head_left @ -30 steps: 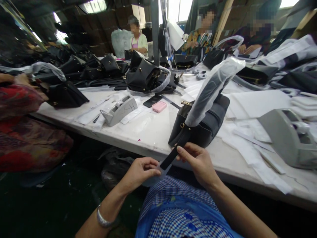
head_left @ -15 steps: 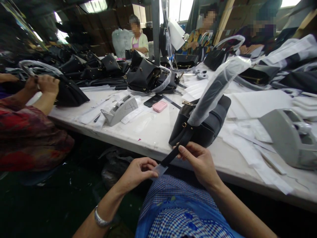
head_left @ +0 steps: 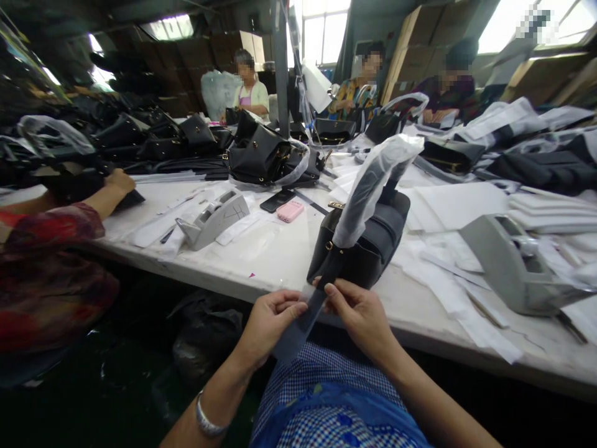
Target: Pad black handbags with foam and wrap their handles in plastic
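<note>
A black handbag (head_left: 386, 231) stands at the table's front edge, its raised handle wrapped in clear plastic (head_left: 361, 193). From its near side a black strap (head_left: 332, 264) runs down toward me, with a translucent plastic sleeve (head_left: 298, 336) over its lower length. My left hand (head_left: 273, 320) is closed on the sleeve's edge, thumb against fingers. Close to the bag, my right hand (head_left: 359, 308) pinches the strap between thumb and fingers. The strap's end inside the sleeve shows only dimly.
Grey tape dispensers stand left (head_left: 217, 218) and right (head_left: 522, 264) on the white table (head_left: 265, 261). A black phone (head_left: 278, 200) and pink case (head_left: 290, 211) lie behind the bag. More black handbags (head_left: 254, 152) are heaped farther back. A co-worker's red sleeve (head_left: 51, 227) is at left.
My left hand has moved up the strap toward my right hand, and the plastic sleeve now covers much more of it. At left, the co-worker's hands and bag have shifted lower.
</note>
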Available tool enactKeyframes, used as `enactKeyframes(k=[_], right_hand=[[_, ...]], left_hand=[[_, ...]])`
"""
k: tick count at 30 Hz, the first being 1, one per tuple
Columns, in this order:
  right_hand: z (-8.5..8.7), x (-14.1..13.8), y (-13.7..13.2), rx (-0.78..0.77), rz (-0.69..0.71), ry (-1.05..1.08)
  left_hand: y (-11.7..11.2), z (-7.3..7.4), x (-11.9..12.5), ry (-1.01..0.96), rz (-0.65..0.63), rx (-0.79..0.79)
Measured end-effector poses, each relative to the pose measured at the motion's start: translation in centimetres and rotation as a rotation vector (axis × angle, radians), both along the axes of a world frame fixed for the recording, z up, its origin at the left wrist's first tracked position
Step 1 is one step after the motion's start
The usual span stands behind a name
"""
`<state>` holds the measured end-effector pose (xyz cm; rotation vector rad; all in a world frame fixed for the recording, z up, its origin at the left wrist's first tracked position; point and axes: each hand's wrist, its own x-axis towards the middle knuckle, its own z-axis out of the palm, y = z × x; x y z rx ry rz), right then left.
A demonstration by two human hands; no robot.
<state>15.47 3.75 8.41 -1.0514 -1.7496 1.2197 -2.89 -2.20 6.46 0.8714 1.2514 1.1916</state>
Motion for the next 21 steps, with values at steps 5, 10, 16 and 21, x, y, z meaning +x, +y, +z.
enactKeyframes(k=[5,10,16,21], right_hand=[[0.3,1.0,0.1,0.121,-0.070,-0.086],[1.4,1.4,0.8,0.010,-0.132,-0.053],[1.8,0.5,1.8,-0.125,-0.171,0.014],[1.1,-0.3,1.9,-0.129,-0.243,0.071]], left_hand=[[2.5,0.9,3.1,-0.127,0.097,0.050],[4.9,2.0,4.9,-0.026,0.188,0.163],[5.7,2.3,4.6,0.038,0.202,0.230],[4.4,0.4,4.1,0.166,0.149,0.231]])
